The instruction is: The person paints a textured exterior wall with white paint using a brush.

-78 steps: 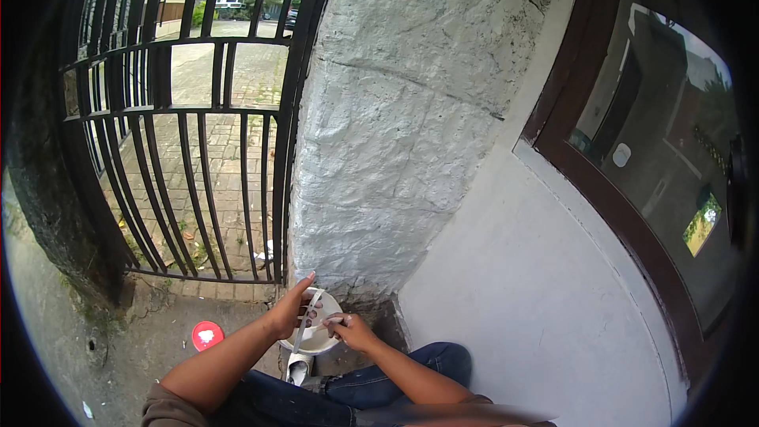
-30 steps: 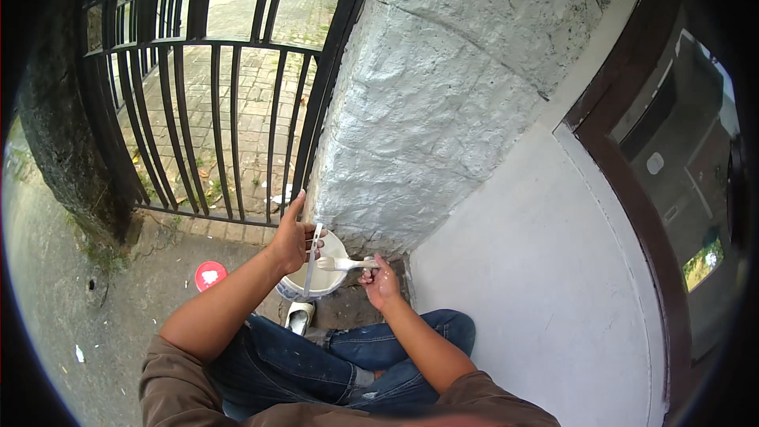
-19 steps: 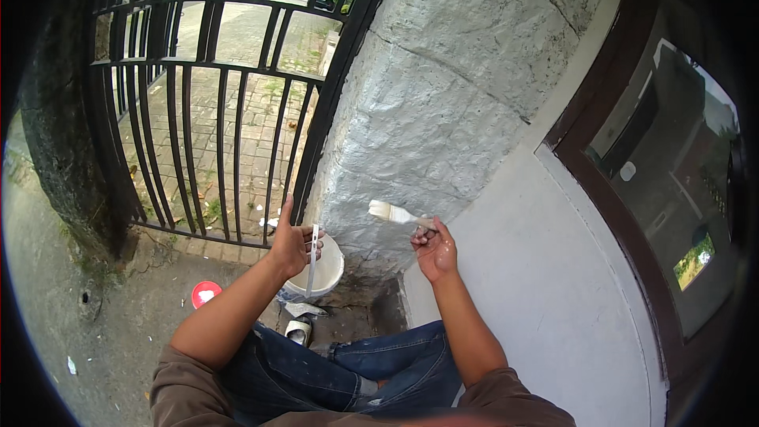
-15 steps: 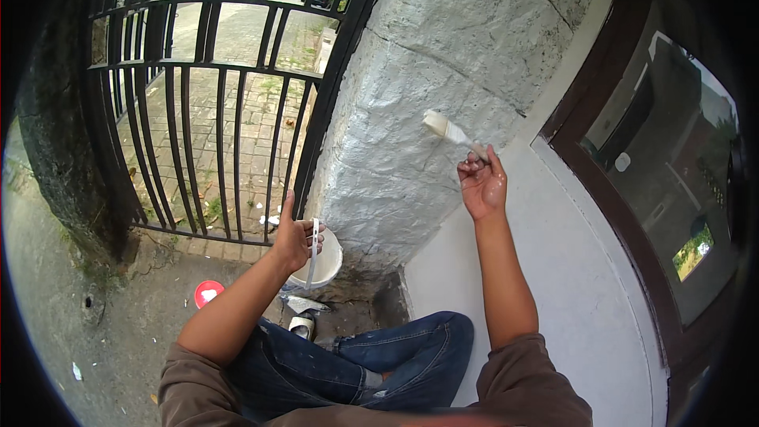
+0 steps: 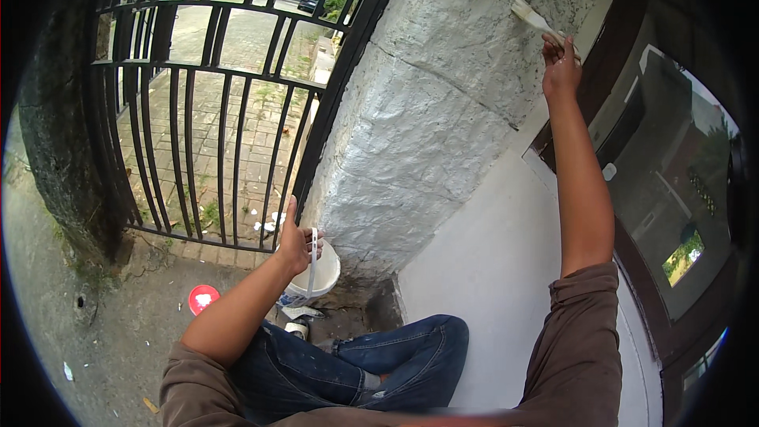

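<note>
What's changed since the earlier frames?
Right hand has carried the brush from over the bucket up and rightward, to high on the rough wall. Nothing newly grasped or let go. Unchanged: left hand on the bucket's handle, bucket at the wall's foot.

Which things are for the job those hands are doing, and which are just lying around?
Seem part of the job:
brush, in the right hand
white bucket, its handle in the left hand
rough wall, next to the brush

Seem to be just lying around:
red round thing
pale shoe
white scrap
</note>
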### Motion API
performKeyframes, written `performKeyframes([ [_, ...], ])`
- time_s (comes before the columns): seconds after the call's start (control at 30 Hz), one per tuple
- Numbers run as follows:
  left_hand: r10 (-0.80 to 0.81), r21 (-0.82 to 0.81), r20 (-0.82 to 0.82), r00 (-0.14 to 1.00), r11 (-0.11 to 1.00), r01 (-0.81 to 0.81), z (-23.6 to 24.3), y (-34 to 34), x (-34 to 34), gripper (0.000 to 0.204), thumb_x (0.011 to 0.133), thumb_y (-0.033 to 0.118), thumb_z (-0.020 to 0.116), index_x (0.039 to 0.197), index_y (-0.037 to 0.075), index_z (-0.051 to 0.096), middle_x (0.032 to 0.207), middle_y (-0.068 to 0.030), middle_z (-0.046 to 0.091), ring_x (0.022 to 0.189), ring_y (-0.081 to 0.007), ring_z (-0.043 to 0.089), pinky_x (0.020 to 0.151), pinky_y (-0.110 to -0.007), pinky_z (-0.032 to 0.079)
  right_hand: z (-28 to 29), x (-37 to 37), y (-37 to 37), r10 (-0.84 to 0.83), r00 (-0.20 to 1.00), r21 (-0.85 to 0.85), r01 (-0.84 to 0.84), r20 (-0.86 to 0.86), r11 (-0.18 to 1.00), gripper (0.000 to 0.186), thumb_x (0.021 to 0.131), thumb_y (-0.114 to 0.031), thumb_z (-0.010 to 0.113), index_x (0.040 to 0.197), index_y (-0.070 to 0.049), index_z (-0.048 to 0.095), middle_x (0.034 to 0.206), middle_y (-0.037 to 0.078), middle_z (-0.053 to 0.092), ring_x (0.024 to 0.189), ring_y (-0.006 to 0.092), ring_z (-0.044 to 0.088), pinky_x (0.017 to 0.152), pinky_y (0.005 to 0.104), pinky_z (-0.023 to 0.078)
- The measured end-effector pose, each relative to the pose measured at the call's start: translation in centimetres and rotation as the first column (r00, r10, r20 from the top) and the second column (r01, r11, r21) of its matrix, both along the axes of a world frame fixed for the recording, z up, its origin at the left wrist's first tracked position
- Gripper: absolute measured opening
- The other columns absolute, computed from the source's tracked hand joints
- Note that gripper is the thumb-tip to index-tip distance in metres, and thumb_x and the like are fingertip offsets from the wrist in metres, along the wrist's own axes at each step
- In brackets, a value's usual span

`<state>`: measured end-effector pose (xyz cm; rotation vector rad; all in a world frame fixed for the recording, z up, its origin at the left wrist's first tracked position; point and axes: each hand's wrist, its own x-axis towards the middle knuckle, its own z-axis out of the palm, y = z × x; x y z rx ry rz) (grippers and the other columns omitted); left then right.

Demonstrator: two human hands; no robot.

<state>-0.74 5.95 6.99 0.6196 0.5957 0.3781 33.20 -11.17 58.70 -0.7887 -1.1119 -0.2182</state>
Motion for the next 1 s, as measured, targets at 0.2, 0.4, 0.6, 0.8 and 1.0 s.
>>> performKeyframes([
  [0.2,0.021,0.013,0.005,1.000,1.000,-0.021,0.6,0.0,0.5,0.123,0.070,0.104,0.041,0.113,-0.010,0.059,0.091,-0.0067,0.053,0.075,-0.0194,0.048,0.067,-0.032,0.040,-0.5,0.0,-0.7,-0.181,0.975,-0.044,0.188,0.130,0.981,0.033,0.109,-0.028,0.055,0.115,0.004,0.061,0.099,0.014,0.074,0.087,0.0161,0.070,0.084,0.0291,0.058],
  [0.4,0.017,0.037,0.024,1.000,0.999,-0.018,0.0,0.3,0.3,0.127,0.071,0.103,0.039,0.121,-0.012,0.058,0.093,-0.0071,0.053,0.077,-0.0192,0.048,0.068,-0.032,0.040,-1.5,-1.6,-0.4,-0.374,0.833,-0.084,0.442,0.407,0.893,0.033,0.110,-0.028,0.054,0.120,0.002,0.061,0.100,0.011,0.075,0.089,0.0151,0.070,0.087,0.0298,0.056],
  [0.6,0.038,0.032,0.000,0.999,0.999,-0.038,0.1,0.5,0.2,0.126,0.071,0.103,0.038,0.119,-0.011,0.058,0.092,-0.0068,0.054,0.075,-0.0181,0.048,0.067,-0.031,0.040,-4.3,-3.6,-0.3,-0.415,0.752,-0.122,0.542,0.513,0.832,0.034,0.110,-0.030,0.054,0.124,0.000,0.063,0.103,0.009,0.075,0.095,0.0133,0.066,0.091,0.0298,0.052],
  [0.8,0.037,0.016,-0.003,0.999,0.999,-0.037,0.4,0.1,0.0,0.124,0.070,0.105,0.038,0.113,-0.009,0.060,0.090,-0.0066,0.054,0.073,-0.0178,0.047,0.066,-0.031,0.039,-5.8,-5.5,-1.5,-0.415,0.635,-0.123,0.628,0.652,0.768,0.035,0.110,-0.027,0.055,0.130,0.000,0.063,0.103,0.010,0.074,0.096,0.0134,0.066,0.092,0.0303,0.052],
  [1.0,0.013,0.015,-0.006,1.000,1.000,-0.013,0.4,-0.1,0.2,0.126,0.068,0.106,0.037,0.112,-0.009,0.060,0.091,-0.0072,0.053,0.074,-0.0187,0.047,0.066,-0.031,0.038,-2.9,-4.6,-2.0,-0.436,0.575,-0.123,0.690,0.693,0.714,0.037,0.110,-0.030,0.056,0.132,-0.002,0.063,0.102,0.008,0.074,0.094,0.0119,0.065,0.092,0.0284,0.051],
])
